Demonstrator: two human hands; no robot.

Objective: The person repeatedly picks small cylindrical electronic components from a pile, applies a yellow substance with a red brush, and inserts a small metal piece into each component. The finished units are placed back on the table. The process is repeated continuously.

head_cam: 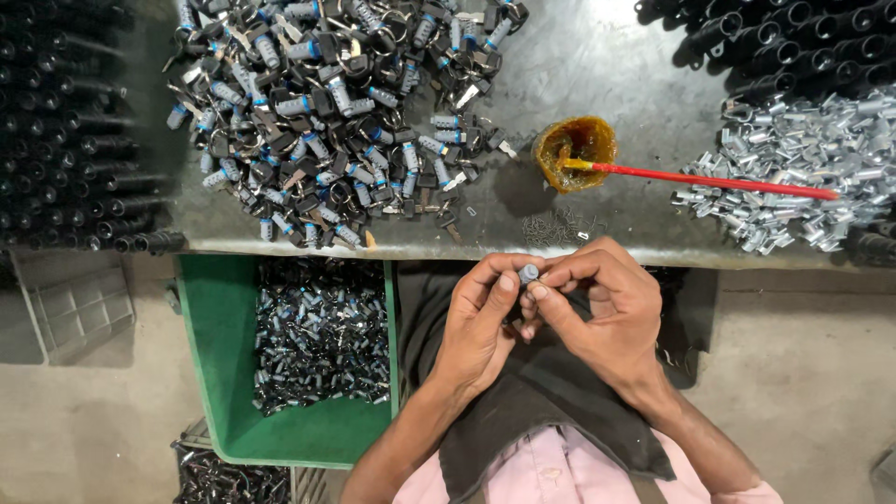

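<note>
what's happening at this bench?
A person seated at a grey bench holds a small silver cylinder between the fingertips of both hands, left hand and right hand, over a dark cloth on the lap. On the bench lie a pile of keyed cylinders, a heap of silver metal clips and an amber pot with a red stick in it. A green bin by the left knee holds more cylinders.

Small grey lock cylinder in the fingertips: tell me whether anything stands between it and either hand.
Nothing visible does. The small grey metal lock cylinder is pinched directly between the fingertips of the left hand and the right hand, above the dark cloth on the lap, just short of the grey workbench edge.
</note>
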